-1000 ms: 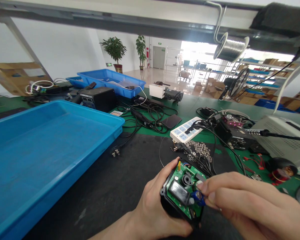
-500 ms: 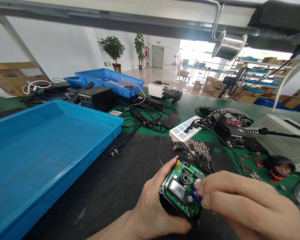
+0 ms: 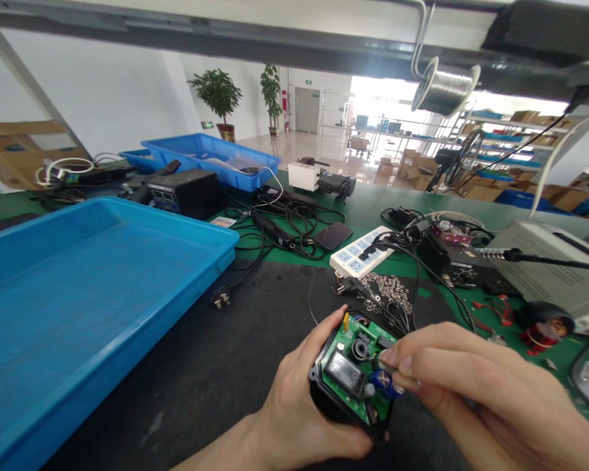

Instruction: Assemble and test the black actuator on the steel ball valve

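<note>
My left hand (image 3: 294, 399) is wrapped round a black housing (image 3: 321, 396) with a green circuit board (image 3: 334, 352) facing up in its open top. On the board sit a grey rectangular block (image 3: 344, 371), a round black part (image 3: 360, 349) and a small yellow part (image 3: 346, 321). Near the board's right edge are blue round components (image 3: 385, 384). Over that edge, my right hand (image 3: 471, 379) pinches with thumb and fingers. A thin, small piece seems to lie between its fingertips, too hidden to name.
At left stands a large blue tray (image 3: 103, 366). Beyond the housing are scattered metal nuts (image 3: 385, 291), a plug with black cable (image 3: 351, 286) and a white power strip (image 3: 360, 254). A soldering station (image 3: 464, 265) and grey metal box (image 3: 544, 261) stand at right; a solder spool (image 3: 444, 88) hangs above.
My right fingertips have drawn back slightly from the blue components, leaving more of them visible. The left hand keeps its hold on the housing. The whole view has shifted a little.
</note>
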A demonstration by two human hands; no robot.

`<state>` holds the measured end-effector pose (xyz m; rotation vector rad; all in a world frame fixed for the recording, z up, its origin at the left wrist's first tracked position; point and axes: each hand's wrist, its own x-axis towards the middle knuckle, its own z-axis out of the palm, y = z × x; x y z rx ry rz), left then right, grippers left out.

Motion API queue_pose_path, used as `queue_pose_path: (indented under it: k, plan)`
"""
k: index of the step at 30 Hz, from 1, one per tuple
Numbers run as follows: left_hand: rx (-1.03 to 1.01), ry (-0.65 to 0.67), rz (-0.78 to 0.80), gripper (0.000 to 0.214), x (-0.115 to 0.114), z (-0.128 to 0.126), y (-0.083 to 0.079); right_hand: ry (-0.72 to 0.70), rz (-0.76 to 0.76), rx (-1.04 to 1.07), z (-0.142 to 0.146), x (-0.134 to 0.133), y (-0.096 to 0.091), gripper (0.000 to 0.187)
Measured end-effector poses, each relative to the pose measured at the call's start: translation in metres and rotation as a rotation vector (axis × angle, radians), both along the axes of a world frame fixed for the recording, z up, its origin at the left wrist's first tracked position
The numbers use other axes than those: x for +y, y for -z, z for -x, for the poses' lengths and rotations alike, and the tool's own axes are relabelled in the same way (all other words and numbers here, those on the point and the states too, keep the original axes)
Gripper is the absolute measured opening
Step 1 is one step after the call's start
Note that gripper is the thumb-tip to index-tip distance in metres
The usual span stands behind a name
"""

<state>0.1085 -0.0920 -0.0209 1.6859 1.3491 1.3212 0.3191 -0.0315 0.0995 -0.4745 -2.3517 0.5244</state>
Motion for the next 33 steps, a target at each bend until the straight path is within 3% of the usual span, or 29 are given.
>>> queue_pose_path:
  k: [9,14,17,22,25,29,33]
  plan:
    - [0.003,-0.019,-0.007,0.133,0.000,-0.001,0.001,0.042,-0.080,-0.006,0.004,-0.003,0.000,0.018]
    - [0.026,-0.030,-0.008,0.135,0.000,-0.001,0.003,0.008,-0.113,-0.022,0.005,-0.004,-0.002,0.023]
    - [0.045,-0.046,-0.024,0.135,0.000,-0.001,0.004,-0.009,-0.174,-0.041,0.008,-0.005,-0.007,0.012]
    - [0.039,-0.034,-0.054,0.135,0.000,0.000,0.003,0.083,-0.249,-0.064,0.007,-0.008,-0.014,0.014]
    - [0.038,-0.040,-0.039,0.135,0.000,0.000,0.003,0.008,-0.152,-0.125,-0.002,-0.005,-0.012,0.015]
    - [0.005,-0.017,0.014,0.132,-0.001,-0.001,0.004,-0.011,-0.032,-0.135,-0.011,-0.001,-0.009,0.034]
    - [0.001,-0.011,0.033,0.131,-0.001,-0.001,0.003,0.007,-0.035,-0.072,-0.004,-0.004,-0.009,0.026]
